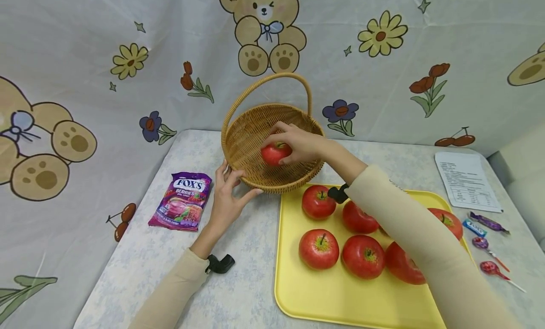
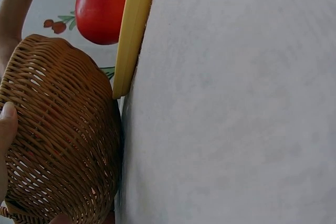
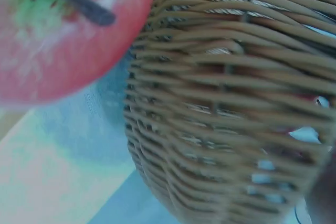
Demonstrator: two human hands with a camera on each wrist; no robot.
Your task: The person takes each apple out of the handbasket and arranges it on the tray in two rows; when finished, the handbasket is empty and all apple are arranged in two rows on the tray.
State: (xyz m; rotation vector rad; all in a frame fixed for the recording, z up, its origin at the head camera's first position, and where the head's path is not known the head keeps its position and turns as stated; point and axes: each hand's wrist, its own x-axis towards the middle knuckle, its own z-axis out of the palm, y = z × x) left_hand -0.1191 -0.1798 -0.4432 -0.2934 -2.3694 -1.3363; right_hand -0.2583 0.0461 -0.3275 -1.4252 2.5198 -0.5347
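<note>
A wicker basket (image 1: 251, 130) with an arched handle stands at the middle of the table. My right hand (image 1: 294, 142) reaches inside it and grips a red apple (image 1: 274, 154) just above the basket floor. My left hand (image 1: 227, 189) holds the basket's near left rim, thumb and fingers spread against the weave. The left wrist view shows the basket's side (image 2: 63, 140) and a fingertip (image 2: 6, 124) on it. In the right wrist view the basket wall (image 3: 231, 108) fills the frame beside another apple (image 3: 63, 30). Several red apples (image 1: 319, 248) lie on a yellow tray (image 1: 323, 296).
A purple candy bag (image 1: 183, 201) lies left of the basket. A printed sheet (image 1: 466, 180), wrapped candies (image 1: 487, 221) and lollipops (image 1: 489, 267) sit at the right edge. The patterned cloth backdrop (image 1: 127, 59) rises behind the table.
</note>
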